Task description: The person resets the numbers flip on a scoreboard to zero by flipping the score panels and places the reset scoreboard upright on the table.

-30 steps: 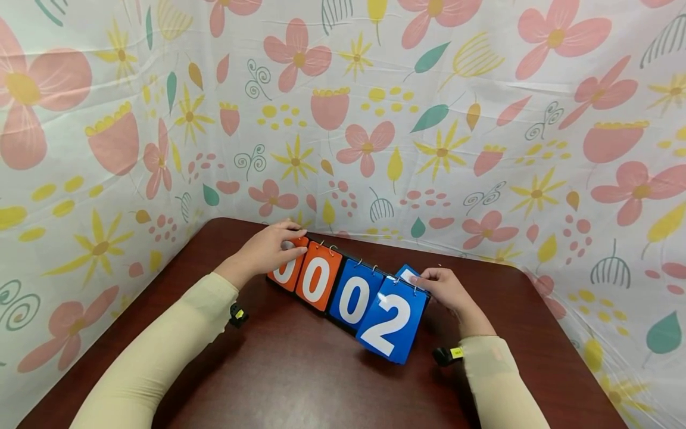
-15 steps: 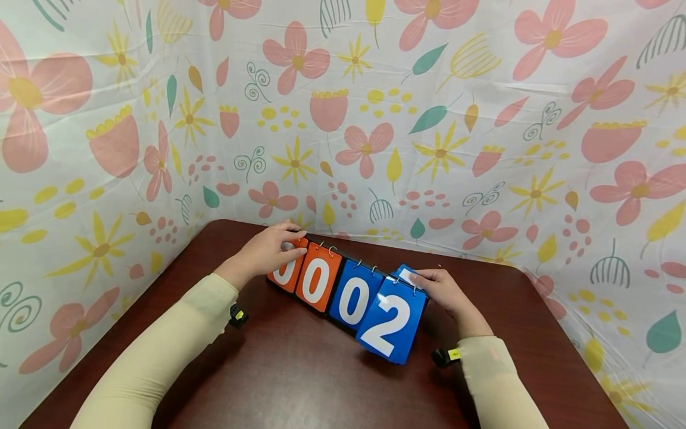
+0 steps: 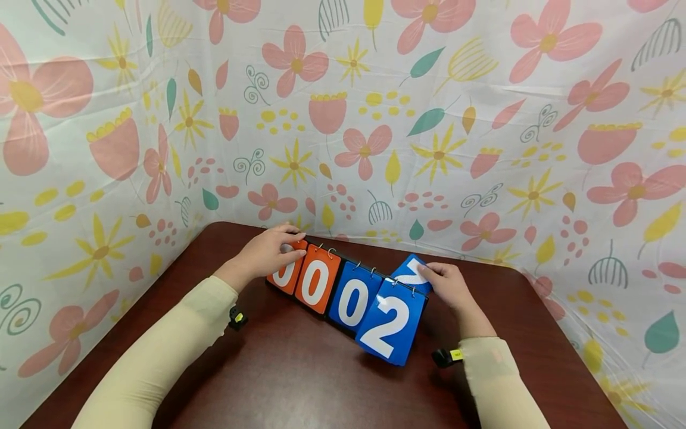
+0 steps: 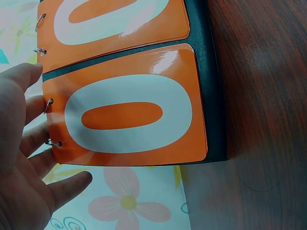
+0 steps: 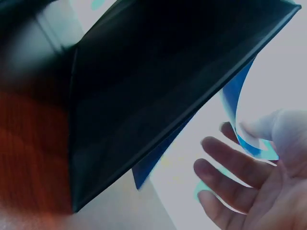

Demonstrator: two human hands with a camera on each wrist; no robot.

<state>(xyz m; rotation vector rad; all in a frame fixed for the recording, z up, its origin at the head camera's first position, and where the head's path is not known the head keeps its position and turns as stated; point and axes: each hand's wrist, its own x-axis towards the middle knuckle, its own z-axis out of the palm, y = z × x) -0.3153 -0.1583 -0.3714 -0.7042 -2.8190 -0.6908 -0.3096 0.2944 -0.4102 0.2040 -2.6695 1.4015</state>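
Observation:
A tabletop flip scoreboard (image 3: 333, 284) with a black stand stands slanted across the table. Its orange cards (image 4: 129, 112) both read 0; the blue ones read 0 and 2. My left hand (image 3: 270, 249) holds the top edge at the orange end, partly covering the outer 0. In the left wrist view, some fingers pass behind that edge near the rings. Behind the top edge at the blue end, my right hand (image 3: 449, 287) pinches a raised blue card (image 3: 412, 271) between thumb and forefinger. The right wrist view shows this card bent, the other fingers spread, and the stand's black back (image 5: 158, 91).
The dark brown table (image 3: 300, 369) carries the scoreboard near its back edge. Floral cloth (image 3: 364, 119) hangs close behind and along the left side. Metal rings (image 3: 393, 281) join the cards to the stand's top.
My right hand has lifted the blue card higher behind the top edge, so more of its white figure shows. My left hand and the scoreboard have stayed nearly still.

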